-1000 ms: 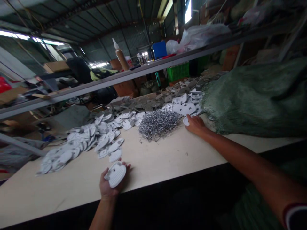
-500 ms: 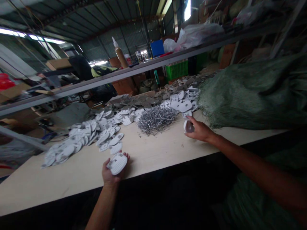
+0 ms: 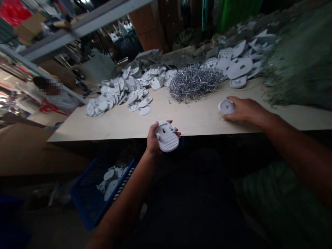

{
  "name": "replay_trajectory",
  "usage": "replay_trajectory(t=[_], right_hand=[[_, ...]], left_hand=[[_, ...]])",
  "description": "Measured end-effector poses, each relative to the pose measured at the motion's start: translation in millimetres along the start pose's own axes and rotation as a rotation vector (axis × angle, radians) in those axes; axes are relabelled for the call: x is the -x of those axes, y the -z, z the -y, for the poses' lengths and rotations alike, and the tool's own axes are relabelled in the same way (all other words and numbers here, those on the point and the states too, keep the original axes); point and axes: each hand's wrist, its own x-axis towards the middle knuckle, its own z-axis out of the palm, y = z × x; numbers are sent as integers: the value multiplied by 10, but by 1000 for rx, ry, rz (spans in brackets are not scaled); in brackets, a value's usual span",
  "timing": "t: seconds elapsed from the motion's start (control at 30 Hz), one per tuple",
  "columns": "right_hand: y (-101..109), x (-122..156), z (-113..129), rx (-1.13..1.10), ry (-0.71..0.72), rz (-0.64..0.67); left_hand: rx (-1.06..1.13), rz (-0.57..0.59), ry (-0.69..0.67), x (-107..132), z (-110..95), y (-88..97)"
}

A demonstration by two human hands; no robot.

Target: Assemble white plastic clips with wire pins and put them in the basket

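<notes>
My left hand (image 3: 153, 140) is closed round a white oval plastic part (image 3: 167, 137), held at the near edge of the pale table (image 3: 116, 122). My right hand (image 3: 246, 110) grips a small round white plastic piece (image 3: 226, 106) just above the tabletop, to the right. Between and behind both hands lies a tangled heap of metal pins (image 3: 193, 82).
A spread of white oval parts (image 3: 121, 93) covers the table's left back; more white parts (image 3: 237, 67) lie at the right back beside a green mesh sack (image 3: 301, 58). A blue crate (image 3: 103, 188) with a few parts stands on the floor below. A person (image 3: 55, 95) sits at far left.
The camera has tilted down. My right hand has drawn the round piece back from the pile toward me. My left hand has pulled its oval part to the table's near edge.
</notes>
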Motion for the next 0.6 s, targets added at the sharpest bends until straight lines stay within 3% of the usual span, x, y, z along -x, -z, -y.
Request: replay_trajectory(t=[0.07, 0.17, 0.23, 0.37, 0.6], right_hand=[[7, 129, 148, -307, 0, 86], [-53, 484, 551, -974, 34, 373], [-147, 730, 852, -1182, 138, 522], [-391, 989, 1259, -1246, 268, 497], [-589, 1009, 1441, -1247, 273, 345]], left_hand=[[-41, -14, -30, 24, 26, -73], [-97, -25, -66, 28, 66, -135], [-125, -14, -81, 14, 96, -148], [-167, 1, -135, -29, 154, -129], [-178, -25, -181, -83, 144, -36]])
